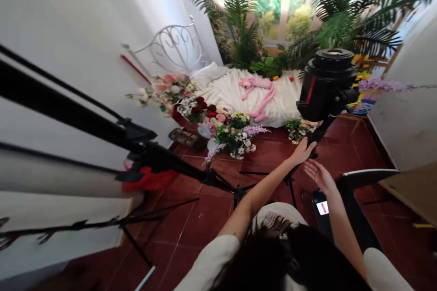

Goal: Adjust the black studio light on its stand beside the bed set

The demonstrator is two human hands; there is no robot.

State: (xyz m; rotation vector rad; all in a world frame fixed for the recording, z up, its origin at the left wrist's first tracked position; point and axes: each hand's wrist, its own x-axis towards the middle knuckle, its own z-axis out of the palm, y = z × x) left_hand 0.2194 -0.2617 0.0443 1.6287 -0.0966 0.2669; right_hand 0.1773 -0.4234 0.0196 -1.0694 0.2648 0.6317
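Note:
A black studio light point(326, 84) with a red stripe stands on a dark stand at the right of the view, its round top facing up. My left hand point(302, 152) is at the stand just below the light, its fingers against the black pole and partly hidden behind it. Just below and to the right, my right hand point(317, 173) is held up with its fingers stretched and nothing in it, close to the stand's pole.
Beyond the light, a bed with a white cover point(221, 95) bears a pink plush toy point(259, 93). Flowers point(235, 134) stand before it. Another black stand point(170, 158) crosses the left side. A black chair point(362, 209) is at the right. Palm plants point(239, 13) rise behind.

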